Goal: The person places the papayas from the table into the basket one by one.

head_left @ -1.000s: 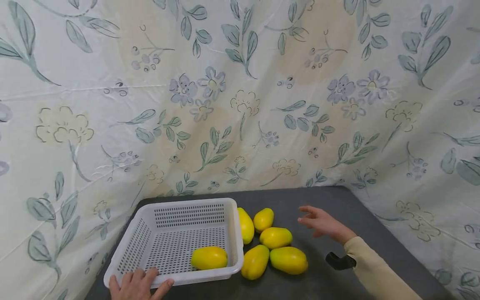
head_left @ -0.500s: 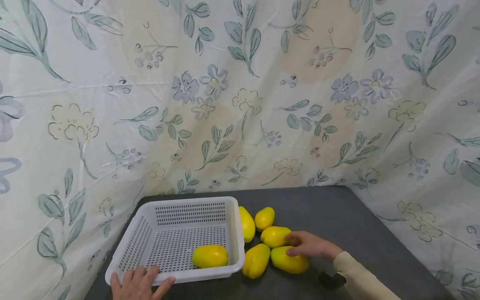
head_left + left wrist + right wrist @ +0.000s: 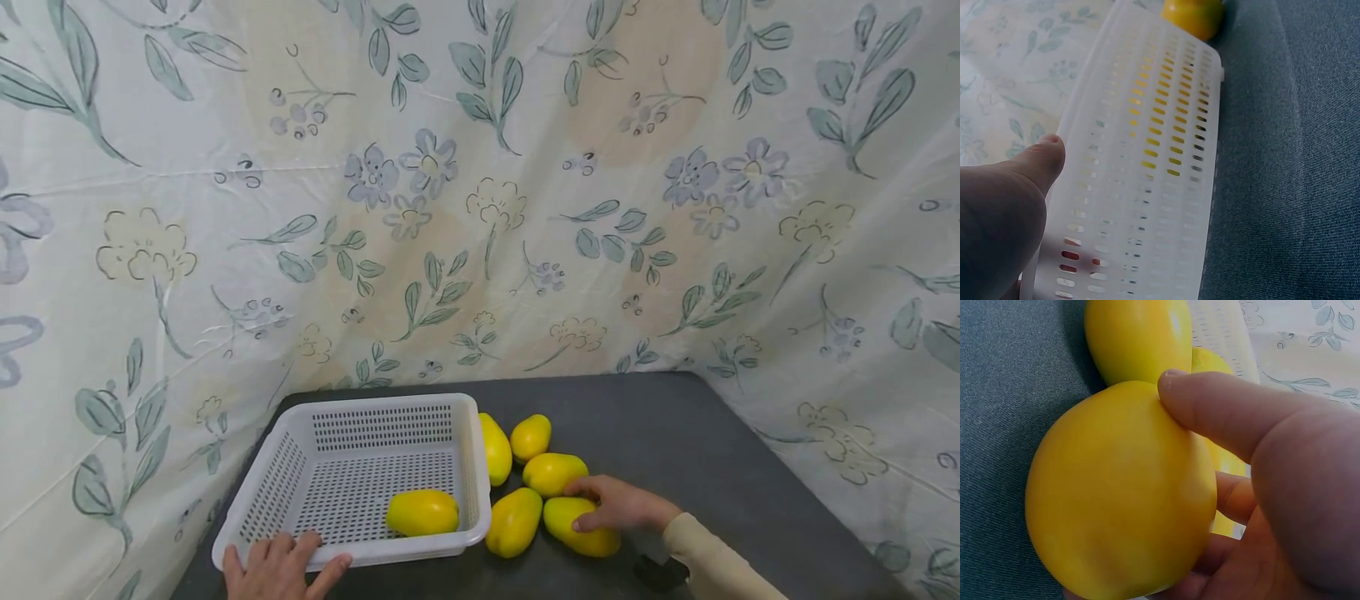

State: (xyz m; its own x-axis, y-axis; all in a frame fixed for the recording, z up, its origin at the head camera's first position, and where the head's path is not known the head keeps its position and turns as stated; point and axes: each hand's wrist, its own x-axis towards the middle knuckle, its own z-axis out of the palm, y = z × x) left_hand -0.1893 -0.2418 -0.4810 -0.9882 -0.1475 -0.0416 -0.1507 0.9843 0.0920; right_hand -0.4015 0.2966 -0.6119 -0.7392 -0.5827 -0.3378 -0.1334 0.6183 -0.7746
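A white perforated plastic basket (image 3: 352, 487) stands at the left of the dark table, with one yellow mango (image 3: 422, 512) lying inside. My left hand (image 3: 273, 573) grips the basket's near rim, thumb outside and fingers over into it; in the left wrist view the thumb (image 3: 1038, 164) lies along the rim. To the right of the basket, my right hand (image 3: 628, 505) holds the nearest yellow-green mango (image 3: 588, 542). In the right wrist view the thumb (image 3: 1210, 403) presses on this mango's upper side while the fingers curl round below, partly hidden behind it.
Several more mangoes lie close between the basket and my right hand: one (image 3: 514, 522) by the basket's near corner, one (image 3: 553, 474) behind the held one, and others (image 3: 530, 438) farther back. A floral cloth (image 3: 525, 250) hangs behind the dark tabletop (image 3: 675, 433).
My right hand has come down leftward from above the table onto the nearest mango and taken hold of it; that mango has tilted slightly. The left hand stays on the basket's rim.
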